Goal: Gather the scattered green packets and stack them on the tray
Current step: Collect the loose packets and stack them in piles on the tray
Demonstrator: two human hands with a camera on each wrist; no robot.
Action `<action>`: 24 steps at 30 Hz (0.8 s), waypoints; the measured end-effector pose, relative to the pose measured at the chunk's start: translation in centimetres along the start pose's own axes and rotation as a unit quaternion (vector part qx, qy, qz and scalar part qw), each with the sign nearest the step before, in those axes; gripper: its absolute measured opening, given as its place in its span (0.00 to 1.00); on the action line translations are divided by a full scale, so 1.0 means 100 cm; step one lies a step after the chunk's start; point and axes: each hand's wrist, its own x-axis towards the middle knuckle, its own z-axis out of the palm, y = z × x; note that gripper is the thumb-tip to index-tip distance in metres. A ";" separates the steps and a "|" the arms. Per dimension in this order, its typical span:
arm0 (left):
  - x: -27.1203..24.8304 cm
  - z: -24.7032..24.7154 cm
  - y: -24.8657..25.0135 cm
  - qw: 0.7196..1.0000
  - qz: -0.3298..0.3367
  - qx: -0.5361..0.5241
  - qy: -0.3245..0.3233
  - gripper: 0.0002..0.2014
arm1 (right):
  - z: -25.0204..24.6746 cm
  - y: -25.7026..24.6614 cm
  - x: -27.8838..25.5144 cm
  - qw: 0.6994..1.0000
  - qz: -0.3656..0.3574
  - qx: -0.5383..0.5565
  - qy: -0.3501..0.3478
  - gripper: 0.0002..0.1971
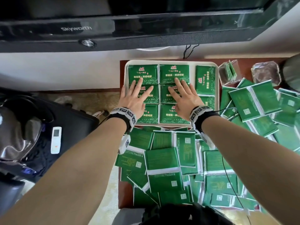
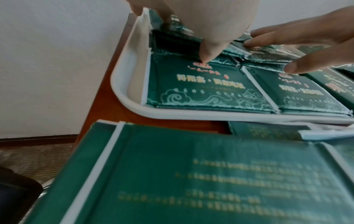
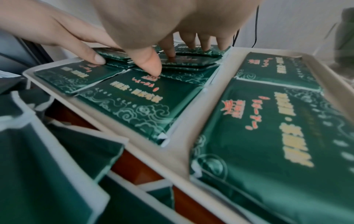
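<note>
A white tray (image 1: 162, 61) holds green packets (image 1: 174, 73) laid face up in neat rows, with another column (image 1: 205, 79) along its right side. My left hand (image 1: 136, 95) lies flat with fingers spread, pressing the middle-left packet. My right hand (image 1: 183, 95) presses the middle-right packet the same way. In the left wrist view the left thumb (image 2: 205, 57) touches a packet near the tray rim (image 2: 122, 84). The right wrist view has the right fingers (image 3: 170, 51) on the packets. Loose green packets (image 1: 162, 159) lie heaped on the table in front of the tray and to its right (image 1: 256, 101).
A black Skyworth television (image 1: 76, 28) stands behind the tray, with a black cable (image 1: 189, 51) hanging near it. Clear plastic wrappers (image 1: 227, 72) lie at the back right. To the left sits a dark bag (image 1: 76, 127) with a white remote (image 1: 56, 140) on it.
</note>
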 end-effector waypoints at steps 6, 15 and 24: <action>-0.011 -0.026 0.012 1.000 0.008 0.002 0.003 0.46 | -0.026 -0.006 -0.016 0.999 0.028 0.028 0.028 0.38; -0.052 -0.074 0.097 0.997 0.053 -0.061 -0.009 0.16 | -0.065 -0.001 -0.099 0.955 0.175 0.240 -0.012 0.16; -0.092 -0.079 0.249 0.988 0.119 0.022 -0.100 0.11 | 0.007 0.058 -0.233 0.949 0.240 0.173 -0.108 0.08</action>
